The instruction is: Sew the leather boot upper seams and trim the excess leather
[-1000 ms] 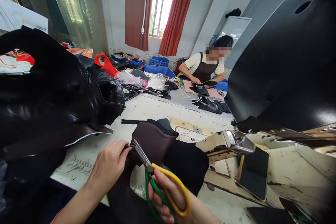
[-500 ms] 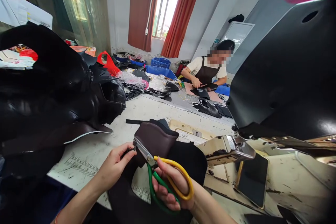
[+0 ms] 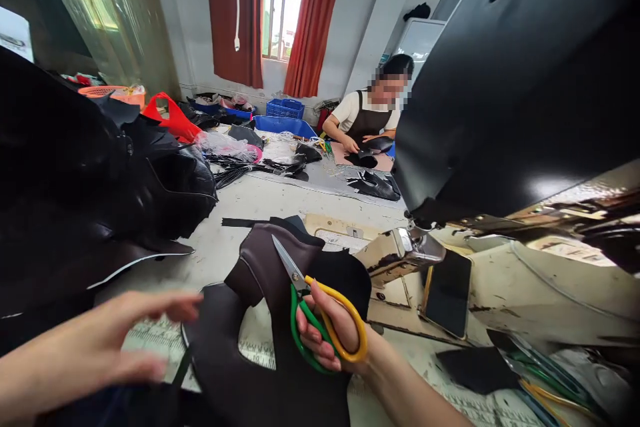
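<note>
My right hand (image 3: 325,337) grips scissors (image 3: 313,307) with one yellow and one green handle loop; the closed blades point up and left over a dark brown leather shoe-upper piece (image 3: 265,320) lying on the white table (image 3: 260,203). My left hand (image 3: 115,340) hovers to the left of the piece, blurred, fingers stretched out and apart, holding nothing. A thin black strip (image 3: 181,367) hangs just below it by the piece's left edge.
A heap of black leather (image 3: 90,187) fills the left. The sewing machine's arm (image 3: 400,250) and large black body (image 3: 520,87) stand on the right, a dark phone (image 3: 447,293) beside them. A person (image 3: 367,117) works at the far table among blue bins (image 3: 285,125).
My left hand let go of the leather's edge and swung left and down, now open. The scissors' blades drew back onto the piece. The camera view shifted leftward.
</note>
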### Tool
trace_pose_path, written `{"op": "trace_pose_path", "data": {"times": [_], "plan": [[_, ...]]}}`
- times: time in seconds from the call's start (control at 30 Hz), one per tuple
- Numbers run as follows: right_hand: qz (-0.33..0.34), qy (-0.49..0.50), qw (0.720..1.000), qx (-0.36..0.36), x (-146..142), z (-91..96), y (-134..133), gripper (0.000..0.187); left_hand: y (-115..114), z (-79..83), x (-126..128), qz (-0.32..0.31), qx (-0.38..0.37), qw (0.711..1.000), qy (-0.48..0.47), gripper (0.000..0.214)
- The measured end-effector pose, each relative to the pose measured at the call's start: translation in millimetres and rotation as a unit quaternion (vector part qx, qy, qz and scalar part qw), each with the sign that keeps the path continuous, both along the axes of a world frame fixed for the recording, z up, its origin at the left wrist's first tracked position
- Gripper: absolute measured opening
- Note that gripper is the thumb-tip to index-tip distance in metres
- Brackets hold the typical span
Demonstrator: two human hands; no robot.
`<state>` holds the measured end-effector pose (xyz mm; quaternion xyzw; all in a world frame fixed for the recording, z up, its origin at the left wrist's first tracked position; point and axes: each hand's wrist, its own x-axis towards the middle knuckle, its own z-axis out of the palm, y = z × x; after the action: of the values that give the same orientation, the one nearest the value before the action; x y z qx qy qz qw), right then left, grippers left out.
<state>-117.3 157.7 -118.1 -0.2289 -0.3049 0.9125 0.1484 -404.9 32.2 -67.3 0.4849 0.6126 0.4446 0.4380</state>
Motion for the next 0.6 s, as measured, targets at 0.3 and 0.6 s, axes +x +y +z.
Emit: {"op": "trace_pose_path", "data": {"times": [0.3, 0.6], "plan": [[-0.179, -0.360, 0.712, 0.575, 16.7, 16.6, -28.3, 0.028, 89.8, 20.6, 81.5, -0.126, -0.064, 0.988, -0.055, 0.036], [-0.259, -0.468, 0.363, 0.763, 40.4, -1.7, -58.0, 0.050, 50.5, 12.1, 123.7, 0.022, -0.060, 0.977, -0.201, 0.040]]}}
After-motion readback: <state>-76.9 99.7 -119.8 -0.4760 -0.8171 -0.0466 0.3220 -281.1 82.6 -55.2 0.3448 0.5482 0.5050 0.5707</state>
